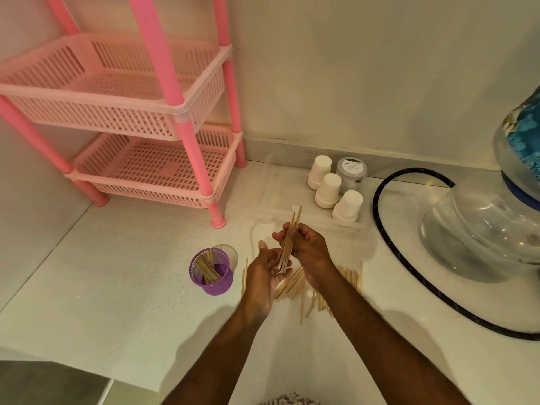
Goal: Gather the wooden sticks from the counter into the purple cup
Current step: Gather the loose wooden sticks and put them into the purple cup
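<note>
A purple mesh cup [212, 273] stands on the white counter and holds several wooden sticks. To its right, more loose wooden sticks [349, 277] lie scattered on the counter, partly hidden under my hands. My right hand [306, 247] grips a bundle of sticks [287, 247] nearly upright above the pile. My left hand [264, 268] is held palm up with straight fingers, and the lower ends of the bundle rest against its palm.
A pink two-tier plastic rack [152, 159] stands at the back left. Three upturned white paper cups [328, 190] and a small jar [350, 171] sit by the wall. A water dispenser bottle [496, 217] and a black hose [388, 244] occupy the right.
</note>
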The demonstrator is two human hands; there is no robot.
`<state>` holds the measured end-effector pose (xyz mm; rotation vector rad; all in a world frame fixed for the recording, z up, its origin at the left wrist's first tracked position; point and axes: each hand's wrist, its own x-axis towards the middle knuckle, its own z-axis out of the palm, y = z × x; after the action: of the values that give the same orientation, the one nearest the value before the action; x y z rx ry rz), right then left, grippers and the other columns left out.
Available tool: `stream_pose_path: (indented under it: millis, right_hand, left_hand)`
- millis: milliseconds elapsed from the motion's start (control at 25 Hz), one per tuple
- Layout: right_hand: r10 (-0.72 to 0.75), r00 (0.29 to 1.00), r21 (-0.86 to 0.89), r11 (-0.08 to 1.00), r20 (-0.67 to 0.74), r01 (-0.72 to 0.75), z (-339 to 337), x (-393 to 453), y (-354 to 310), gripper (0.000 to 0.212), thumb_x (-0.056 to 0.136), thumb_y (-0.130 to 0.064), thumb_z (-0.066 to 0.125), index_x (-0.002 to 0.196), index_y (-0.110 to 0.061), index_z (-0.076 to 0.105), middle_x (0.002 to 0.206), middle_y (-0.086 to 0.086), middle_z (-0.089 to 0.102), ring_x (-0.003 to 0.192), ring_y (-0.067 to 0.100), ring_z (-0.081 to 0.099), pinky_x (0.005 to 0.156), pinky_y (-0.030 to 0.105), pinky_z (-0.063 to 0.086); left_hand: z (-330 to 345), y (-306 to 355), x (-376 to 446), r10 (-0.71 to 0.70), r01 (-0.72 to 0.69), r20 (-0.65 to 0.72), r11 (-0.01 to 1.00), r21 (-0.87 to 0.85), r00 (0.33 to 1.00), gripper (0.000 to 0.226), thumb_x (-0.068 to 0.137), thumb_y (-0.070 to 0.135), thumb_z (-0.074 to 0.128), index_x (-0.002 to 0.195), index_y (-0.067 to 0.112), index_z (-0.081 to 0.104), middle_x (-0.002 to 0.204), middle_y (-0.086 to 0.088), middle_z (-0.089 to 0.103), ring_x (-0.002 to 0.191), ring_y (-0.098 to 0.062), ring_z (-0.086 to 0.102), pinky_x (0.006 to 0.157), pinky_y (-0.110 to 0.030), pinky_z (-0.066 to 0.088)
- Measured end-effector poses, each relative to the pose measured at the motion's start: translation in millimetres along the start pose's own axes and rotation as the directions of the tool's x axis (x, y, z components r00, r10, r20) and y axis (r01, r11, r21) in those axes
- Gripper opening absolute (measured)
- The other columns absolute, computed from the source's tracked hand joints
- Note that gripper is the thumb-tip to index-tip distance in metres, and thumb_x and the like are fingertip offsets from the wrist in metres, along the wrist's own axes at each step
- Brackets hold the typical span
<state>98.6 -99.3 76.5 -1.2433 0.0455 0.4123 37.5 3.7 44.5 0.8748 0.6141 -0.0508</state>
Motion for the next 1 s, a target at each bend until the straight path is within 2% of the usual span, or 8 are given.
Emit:
stream_pose_path:
  millis: [120,240,440,560,680,840,1000]
  right_hand:
    - [-0.067,0.998,0.038,0.997,0.013,0.067,14.4,-5.3,-13.4,0.019,0.101,-0.017,0.052,0.108,-0.006,0.066,0.093,0.013,0.074,0.097,0.032,0.072,0.086,0.042,0.059]
    - [-0.109,0.993,0.026,0.994,0.036,0.108,29.7,-14.6,-19.4,0.019,0.102,-0.017,0.049,0.107,-0.01,0.066,0.095,0.012,0.074,0.095,0.033,0.072,0.085,0.045,0.059]
    - [-0.126,0.989,0.048,0.991,0.077,0.122,47.0,-26.1,-23.2,0.021,0.103,-0.016,0.048,0.117,-0.013,0.062,0.09,0.016,0.069,0.096,0.035,0.071,0.085,0.039,0.059]
    - [-0.146,0.982,-0.004,0.989,0.123,0.148,51.4,-29.1,-22.6,0.024,0.104,-0.013,0.044,0.12,-0.014,0.061,0.088,0.013,0.067,0.098,0.036,0.069,0.089,0.039,0.058]
    - [-0.171,0.975,-0.096,0.978,0.143,0.186,53.3,-29.1,-23.7,0.025,0.104,-0.012,0.042,0.116,-0.017,0.063,0.083,0.009,0.065,0.086,0.026,0.068,0.088,0.037,0.057]
    - [-0.196,0.969,-0.125,0.969,0.148,0.215,58.7,-26.6,-24.3,0.023,0.105,-0.016,0.04,0.109,-0.016,0.063,0.079,0.005,0.061,0.08,0.023,0.064,0.089,0.043,0.055]
    - [-0.206,0.969,-0.149,0.963,0.139,0.226,58.8,-29.1,-19.1,0.026,0.104,-0.017,0.041,0.105,-0.026,0.065,0.081,0.001,0.064,0.082,0.017,0.065,0.082,0.029,0.055]
  left_hand:
    - [5.5,4.4,-1.8,-0.056,0.054,0.004,0.938,-0.342,0.998,0.066,0.098,0.057,0.034,0.119,0.0,0.059,0.115,-0.023,0.069,0.109,-0.036,0.067,0.101,-0.047,0.049]
    - [13.5,15.8,-6.0,-0.007,0.047,0.083,0.865,-0.499,0.997,0.067,0.1,0.056,0.027,0.126,0.001,0.055,0.122,-0.021,0.067,0.115,-0.033,0.065,0.103,-0.043,0.047]
    - [22.7,23.5,-14.5,0.061,0.027,0.128,0.801,-0.598,0.99,0.068,0.1,0.057,0.025,0.123,0.005,0.062,0.122,-0.016,0.068,0.116,-0.028,0.065,0.087,-0.035,0.057]
    - [24.9,22.7,-16.9,0.055,0.036,0.125,0.782,-0.623,0.991,0.064,0.099,0.057,0.029,0.121,0.009,0.064,0.127,-0.014,0.065,0.122,-0.027,0.061,0.101,-0.035,0.048]
    - [27.4,22.0,-17.3,0.028,0.044,0.111,0.798,-0.601,0.993,0.064,0.099,0.058,0.032,0.129,0.009,0.059,0.129,-0.013,0.062,0.128,-0.028,0.055,0.111,-0.035,0.038]
    - [29.6,22.1,-19.2,0.038,0.026,0.092,0.794,-0.608,0.995,0.059,0.099,0.057,0.033,0.121,0.013,0.064,0.118,-0.009,0.068,0.121,-0.026,0.061,0.098,-0.033,0.048]
    - [31.9,26.9,-19.3,0.041,0.013,0.069,0.766,-0.643,0.997,0.054,0.099,0.054,0.037,0.108,0.013,0.071,0.109,-0.009,0.071,0.111,-0.025,0.067,0.088,-0.034,0.055]
